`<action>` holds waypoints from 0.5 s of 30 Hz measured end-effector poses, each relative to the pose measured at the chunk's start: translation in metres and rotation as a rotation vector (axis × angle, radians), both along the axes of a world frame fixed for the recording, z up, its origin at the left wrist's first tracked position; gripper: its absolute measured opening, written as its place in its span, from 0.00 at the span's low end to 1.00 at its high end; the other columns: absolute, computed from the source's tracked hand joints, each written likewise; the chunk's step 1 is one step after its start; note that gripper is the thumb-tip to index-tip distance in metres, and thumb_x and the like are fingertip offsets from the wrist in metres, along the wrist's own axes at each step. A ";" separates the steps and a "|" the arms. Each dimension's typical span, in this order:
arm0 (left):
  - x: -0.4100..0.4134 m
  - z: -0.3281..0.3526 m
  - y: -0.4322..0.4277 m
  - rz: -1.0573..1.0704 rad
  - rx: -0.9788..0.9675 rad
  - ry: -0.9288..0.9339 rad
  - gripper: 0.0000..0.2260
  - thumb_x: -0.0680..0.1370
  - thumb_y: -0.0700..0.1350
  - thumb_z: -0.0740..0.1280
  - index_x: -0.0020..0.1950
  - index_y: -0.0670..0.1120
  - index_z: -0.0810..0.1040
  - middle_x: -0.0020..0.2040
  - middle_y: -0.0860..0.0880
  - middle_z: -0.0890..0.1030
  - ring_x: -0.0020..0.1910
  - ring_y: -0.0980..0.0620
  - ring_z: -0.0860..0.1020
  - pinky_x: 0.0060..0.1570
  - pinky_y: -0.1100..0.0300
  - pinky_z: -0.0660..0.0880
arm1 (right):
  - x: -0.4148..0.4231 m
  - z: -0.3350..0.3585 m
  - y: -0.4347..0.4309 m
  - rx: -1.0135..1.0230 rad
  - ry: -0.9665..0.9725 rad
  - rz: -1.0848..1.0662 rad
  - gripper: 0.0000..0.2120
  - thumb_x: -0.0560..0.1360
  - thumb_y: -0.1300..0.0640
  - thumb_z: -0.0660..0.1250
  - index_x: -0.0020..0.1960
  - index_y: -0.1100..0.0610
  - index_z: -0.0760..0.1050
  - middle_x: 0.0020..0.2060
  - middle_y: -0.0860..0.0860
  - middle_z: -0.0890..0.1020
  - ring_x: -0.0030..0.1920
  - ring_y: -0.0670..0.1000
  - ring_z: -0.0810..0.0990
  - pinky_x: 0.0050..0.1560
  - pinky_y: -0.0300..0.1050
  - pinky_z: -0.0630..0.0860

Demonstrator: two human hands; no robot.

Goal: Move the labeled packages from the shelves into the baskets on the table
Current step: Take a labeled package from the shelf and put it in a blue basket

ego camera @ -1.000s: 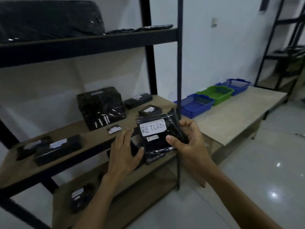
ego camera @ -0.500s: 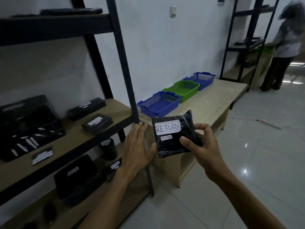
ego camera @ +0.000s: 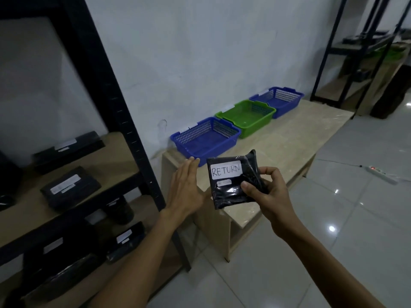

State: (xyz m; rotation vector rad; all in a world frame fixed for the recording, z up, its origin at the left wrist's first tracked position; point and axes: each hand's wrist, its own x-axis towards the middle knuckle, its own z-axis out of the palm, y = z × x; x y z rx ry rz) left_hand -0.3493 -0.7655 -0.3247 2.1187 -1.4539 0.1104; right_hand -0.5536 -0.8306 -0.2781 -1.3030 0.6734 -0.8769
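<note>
- The right grip point(ego camera: 270, 196) pinches a black package point(ego camera: 233, 182) labelled RETURN, held above the near end of the worktop point(ego camera: 278, 147), just short of the near blue basket point(ego camera: 219, 150).
- The left grip point(ego camera: 186, 187) is released, fingers straight, just left of the package.
- The near blue basket, green basket point(ego camera: 255, 127) and far blue basket point(ego camera: 287, 108) show no package inside.
- Several labelled packages point(ego camera: 71, 187) lie on the shelves point(ego camera: 115, 156) at left, so most of the work appears to be left.
</note>
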 end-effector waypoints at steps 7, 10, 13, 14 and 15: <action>0.016 -0.024 -0.077 0.235 0.092 0.020 0.40 0.70 0.63 0.70 0.73 0.46 0.58 0.73 0.47 0.63 0.72 0.47 0.62 0.69 0.49 0.62 | 0.024 -0.018 -0.119 0.043 0.042 0.123 0.18 0.71 0.67 0.71 0.55 0.58 0.66 0.43 0.58 0.83 0.38 0.48 0.84 0.37 0.41 0.80; 0.015 -0.028 -0.104 0.314 0.095 0.037 0.39 0.70 0.63 0.70 0.73 0.46 0.59 0.73 0.46 0.64 0.71 0.46 0.63 0.68 0.50 0.62 | 0.039 -0.023 -0.164 0.073 0.068 0.170 0.17 0.71 0.67 0.71 0.53 0.57 0.67 0.44 0.58 0.82 0.38 0.49 0.83 0.37 0.40 0.80; 0.021 -0.033 -0.129 0.369 0.125 0.050 0.40 0.70 0.62 0.71 0.74 0.44 0.59 0.74 0.45 0.63 0.72 0.46 0.61 0.69 0.51 0.61 | 0.060 -0.027 -0.203 0.099 0.095 0.200 0.16 0.72 0.66 0.71 0.54 0.59 0.66 0.45 0.57 0.81 0.38 0.50 0.80 0.30 0.33 0.75; 0.026 -0.037 -0.138 0.381 0.139 0.048 0.40 0.70 0.62 0.71 0.73 0.44 0.59 0.73 0.45 0.63 0.72 0.46 0.62 0.68 0.50 0.61 | 0.068 -0.030 -0.215 0.104 0.110 0.214 0.16 0.72 0.66 0.70 0.54 0.60 0.65 0.45 0.57 0.80 0.38 0.49 0.79 0.28 0.31 0.73; 0.031 -0.040 -0.146 0.397 0.158 0.047 0.40 0.69 0.63 0.70 0.73 0.44 0.60 0.72 0.44 0.64 0.71 0.45 0.63 0.67 0.48 0.63 | 0.077 -0.034 -0.228 0.101 0.128 0.227 0.16 0.73 0.65 0.70 0.55 0.60 0.65 0.46 0.57 0.79 0.38 0.48 0.78 0.27 0.30 0.71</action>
